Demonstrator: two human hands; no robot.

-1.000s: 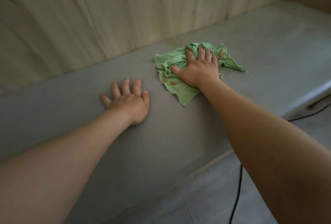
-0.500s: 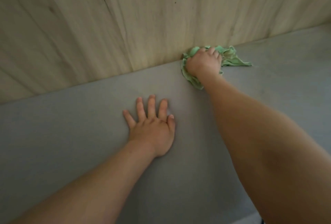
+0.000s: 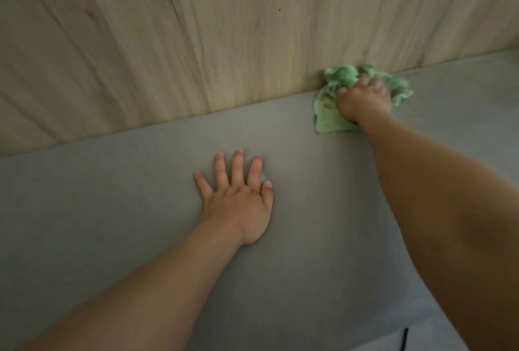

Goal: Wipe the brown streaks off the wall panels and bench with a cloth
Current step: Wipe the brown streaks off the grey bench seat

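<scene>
A crumpled green cloth (image 3: 331, 117) with brown stains lies at the seam where the grey bench (image 3: 112, 210) meets the pale wood-grain wall panels (image 3: 224, 27). My right hand (image 3: 363, 100) is closed on the cloth and presses it against the base of the wall. My left hand (image 3: 238, 199) lies flat on the bench, palm down, fingers spread, holding nothing. Faint yellowish-brown streaks run down the wall panels just left of the cloth.
The bench's front edge runs along the bottom right, with a dark cable (image 3: 404, 339) hanging below it. The wall panels fill the whole upper half of the view.
My right hand has slid the cloth rightward along the seam between wall and bench. My left hand stays flat on the bench.
</scene>
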